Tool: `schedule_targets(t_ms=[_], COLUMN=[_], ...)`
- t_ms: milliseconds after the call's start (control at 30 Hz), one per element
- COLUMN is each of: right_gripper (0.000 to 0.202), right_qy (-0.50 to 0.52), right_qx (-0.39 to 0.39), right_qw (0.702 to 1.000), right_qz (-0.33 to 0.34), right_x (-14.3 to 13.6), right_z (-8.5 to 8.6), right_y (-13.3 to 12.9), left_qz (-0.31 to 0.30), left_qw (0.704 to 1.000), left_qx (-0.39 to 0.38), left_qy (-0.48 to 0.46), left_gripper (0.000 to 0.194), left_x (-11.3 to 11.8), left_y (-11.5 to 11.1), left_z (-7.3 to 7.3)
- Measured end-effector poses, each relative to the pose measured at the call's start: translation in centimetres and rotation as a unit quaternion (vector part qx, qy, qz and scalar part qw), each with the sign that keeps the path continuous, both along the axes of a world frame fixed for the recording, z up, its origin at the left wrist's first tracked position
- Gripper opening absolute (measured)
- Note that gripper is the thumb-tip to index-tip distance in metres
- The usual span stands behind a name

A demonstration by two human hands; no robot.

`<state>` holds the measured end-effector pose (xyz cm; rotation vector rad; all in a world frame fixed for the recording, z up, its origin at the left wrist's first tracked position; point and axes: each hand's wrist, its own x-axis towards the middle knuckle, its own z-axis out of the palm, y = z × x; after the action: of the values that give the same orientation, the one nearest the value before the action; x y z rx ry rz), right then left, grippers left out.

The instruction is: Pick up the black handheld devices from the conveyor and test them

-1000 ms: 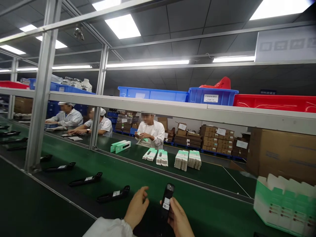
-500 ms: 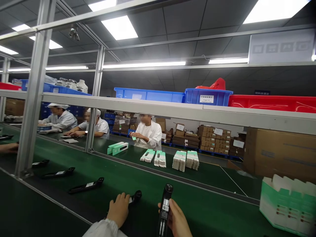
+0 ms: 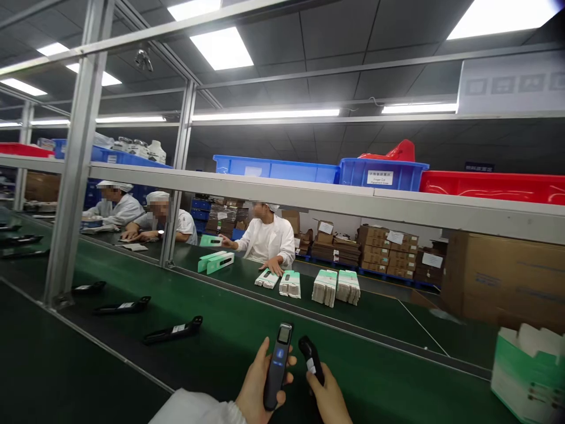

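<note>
My left hand [image 3: 258, 383] holds a slim black handheld device [image 3: 278, 365] upright, its small screen and blue markings facing me. Just to the right, my right hand [image 3: 329, 394] grips a second black device [image 3: 311, 357], with its rounded head tilted up to the left and a pale label on its body. The two devices are close but apart, over the green belt [image 3: 229, 330]. Farther left on the belt lie more black devices, the nearest one [image 3: 174, 331] with a white label.
A green-white carton [image 3: 525, 365] stands at the right edge. Across the metal rail, a person [image 3: 269, 235] touches flat green-white boxes [image 3: 267, 278]. Two other people sit at the left. A metal post [image 3: 77, 159] rises at left; bins [image 3: 273, 171] line the overhead shelf.
My left hand has lifted a device from the belt and now holds it screen-up. The device in my right hand has tilted and moved right. The person opposite has reached toward the flat boxes.
</note>
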<state>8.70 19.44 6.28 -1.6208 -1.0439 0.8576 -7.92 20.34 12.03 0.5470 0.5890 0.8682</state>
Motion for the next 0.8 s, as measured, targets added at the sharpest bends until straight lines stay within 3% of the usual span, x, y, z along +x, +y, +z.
schedule_targets(t_ms=[100, 233, 333, 433, 533, 600, 700, 800], right_gripper=[0.044, 0.042, 0.048, 0.052, 0.056, 0.064, 0.071, 0.071], right_qy=[-0.076, -0.159, -0.208, -0.21, -0.014, 0.146, 0.313, 0.38], right_qx=[-0.023, -0.049, -0.051, 0.033, 0.091, 0.068, 0.04, 0.042], right_qw=[0.997, 0.985, 0.975, 0.975, 0.996, 0.983, 0.942, 0.919], right_qz=[-0.026, -0.038, -0.053, -0.068, 0.017, 0.084, 0.118, 0.093], right_x=[1.5, 2.4, 1.9, 0.8, -0.8, -2.0, -3.5, -4.1], right_z=[-0.2, -0.1, 0.6, 1.9, 2.9, 3.3, 3.8, 4.1], right_y=[0.0, -0.2, -0.6, -1.1, -1.5, -1.7, -2.0, -2.3], left_qz=[-0.04, -0.04, -0.006, 0.05, 0.119, 0.141, 0.122, 0.104], left_qw=[0.998, 0.999, 0.999, 0.982, 0.919, 0.874, 0.846, 0.839], left_qx=[-0.03, -0.027, 0.015, 0.109, 0.281, 0.36, 0.393, 0.402], left_qy=[-0.031, -0.015, 0.04, 0.148, 0.25, 0.293, 0.339, 0.353], left_gripper=[0.053, 0.044, 0.036, 0.03, 0.037, 0.045, 0.053, 0.055], left_x=[0.2, 1.0, 1.6, 1.9, 1.8, 1.7, 1.7, 1.8], left_y=[-0.5, -0.8, -0.8, -0.6, -0.7, -0.9, -1.4, -1.9], left_z=[0.4, 0.5, 0.0, -0.8, -1.2, -1.2, -0.8, -0.6])
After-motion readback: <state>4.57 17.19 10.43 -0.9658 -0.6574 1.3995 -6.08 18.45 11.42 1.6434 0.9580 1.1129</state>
